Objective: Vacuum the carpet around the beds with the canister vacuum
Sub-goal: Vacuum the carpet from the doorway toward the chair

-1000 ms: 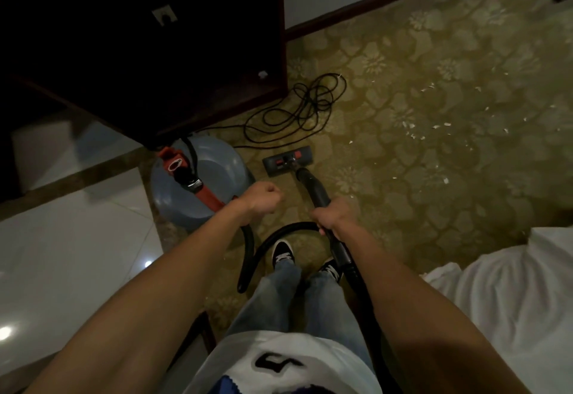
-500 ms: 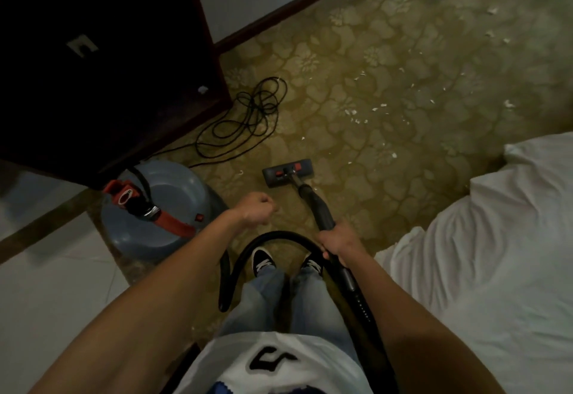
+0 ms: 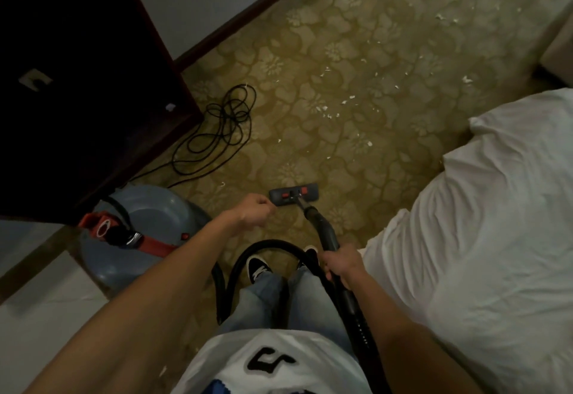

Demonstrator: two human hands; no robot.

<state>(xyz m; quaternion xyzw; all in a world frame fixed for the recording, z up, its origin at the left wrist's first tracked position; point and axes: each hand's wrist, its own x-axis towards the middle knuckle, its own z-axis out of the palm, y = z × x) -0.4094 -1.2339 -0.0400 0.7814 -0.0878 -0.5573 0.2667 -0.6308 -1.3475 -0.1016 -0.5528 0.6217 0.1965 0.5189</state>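
Observation:
My right hand (image 3: 339, 265) grips the black vacuum wand (image 3: 322, 229), which slopes down to the flat floor head (image 3: 293, 195) resting on the patterned olive carpet (image 3: 356, 52). My left hand (image 3: 255, 212) hovers in a loose fist left of the floor head, holding nothing that I can see. The grey canister (image 3: 148, 226) with its red handle stands at my left, and the black hose (image 3: 266, 246) loops from it past my feet. Small white scraps (image 3: 350, 97) lie scattered over the carpet ahead. A bed with white sheets (image 3: 496, 223) fills the right side.
A coiled black power cord (image 3: 223, 127) lies on the carpet beside a dark wooden cabinet (image 3: 86, 83) at the left. A dark skirting board (image 3: 248, 12) runs along the wall. Pale floor tiles (image 3: 37, 325) begin at lower left. A second bed's corner (image 3: 558, 49) shows at far right.
The view has swung right and forward, bringing more of the bed and littered carpet into sight. The floor head has slid to the right across the carpet. Both hands keep their poses.

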